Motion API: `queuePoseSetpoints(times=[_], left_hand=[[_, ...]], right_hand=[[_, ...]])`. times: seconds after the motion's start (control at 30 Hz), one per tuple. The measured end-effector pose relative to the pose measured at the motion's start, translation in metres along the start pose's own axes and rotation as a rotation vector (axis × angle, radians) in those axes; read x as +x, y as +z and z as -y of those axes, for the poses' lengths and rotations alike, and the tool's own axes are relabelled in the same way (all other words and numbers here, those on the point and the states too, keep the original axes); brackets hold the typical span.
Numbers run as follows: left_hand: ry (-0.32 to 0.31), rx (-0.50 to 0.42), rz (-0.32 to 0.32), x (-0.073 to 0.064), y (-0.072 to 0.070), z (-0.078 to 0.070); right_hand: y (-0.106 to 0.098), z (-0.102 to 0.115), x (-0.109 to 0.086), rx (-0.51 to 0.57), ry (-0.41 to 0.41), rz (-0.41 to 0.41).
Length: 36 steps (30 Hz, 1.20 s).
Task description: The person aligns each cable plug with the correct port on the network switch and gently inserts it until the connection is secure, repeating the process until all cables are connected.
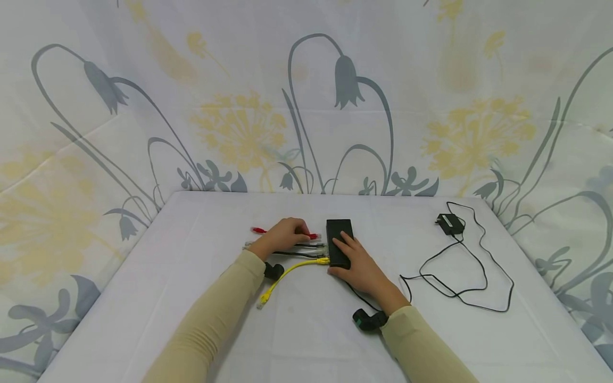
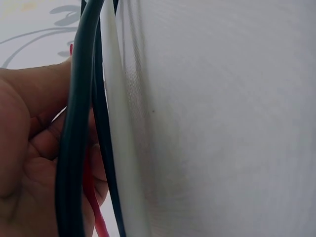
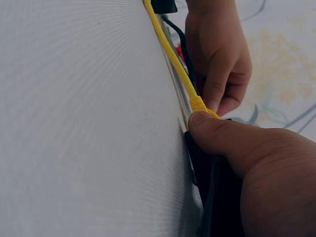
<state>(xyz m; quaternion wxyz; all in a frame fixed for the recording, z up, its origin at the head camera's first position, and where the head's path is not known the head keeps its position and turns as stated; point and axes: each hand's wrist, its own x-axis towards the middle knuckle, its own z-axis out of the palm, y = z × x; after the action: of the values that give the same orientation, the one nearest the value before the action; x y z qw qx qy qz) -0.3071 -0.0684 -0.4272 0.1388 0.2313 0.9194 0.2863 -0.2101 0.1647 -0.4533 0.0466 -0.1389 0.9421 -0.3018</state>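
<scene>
A black network switch (image 1: 339,242) lies on the table, its left side lined with network cables. My right hand (image 1: 360,265) grips this switch, thumb at its near edge beside the yellow cable's plug and fingers spread over the top. In the head view my left hand (image 1: 286,234) pinches a red network cable (image 1: 314,236) close to its right-hand plug, just left of the switch. Part of the red cable (image 2: 88,182) shows behind a dark cable (image 2: 76,128) in the left wrist view. The yellow network cable (image 1: 292,267) runs from the switch to a loose plug.
Black cables (image 1: 297,255) and a pale cable (image 2: 118,108) lie beneath my left hand. A black power adapter (image 1: 450,224) sits at the right, its thin cord (image 1: 471,290) looping over the white table (image 1: 191,229). Patterned cloth (image 1: 316,133) stands behind.
</scene>
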Motion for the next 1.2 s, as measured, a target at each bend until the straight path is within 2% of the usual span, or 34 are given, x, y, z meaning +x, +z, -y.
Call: queuePoseSetpoints(times=[0.27, 1.2], left_hand=[[0.022, 0.031, 0.015, 0.0025, 0.0026, -0.0038], [0.060, 0.041, 0.036, 0.0061, 0.0048, -0.0087]], right_hand=[[-0.0004, 0.0003, -0.0003, 0.001, -0.001, -0.001], [0.0009, 0.0016, 0.0001, 0.005, -0.001, -0.002]])
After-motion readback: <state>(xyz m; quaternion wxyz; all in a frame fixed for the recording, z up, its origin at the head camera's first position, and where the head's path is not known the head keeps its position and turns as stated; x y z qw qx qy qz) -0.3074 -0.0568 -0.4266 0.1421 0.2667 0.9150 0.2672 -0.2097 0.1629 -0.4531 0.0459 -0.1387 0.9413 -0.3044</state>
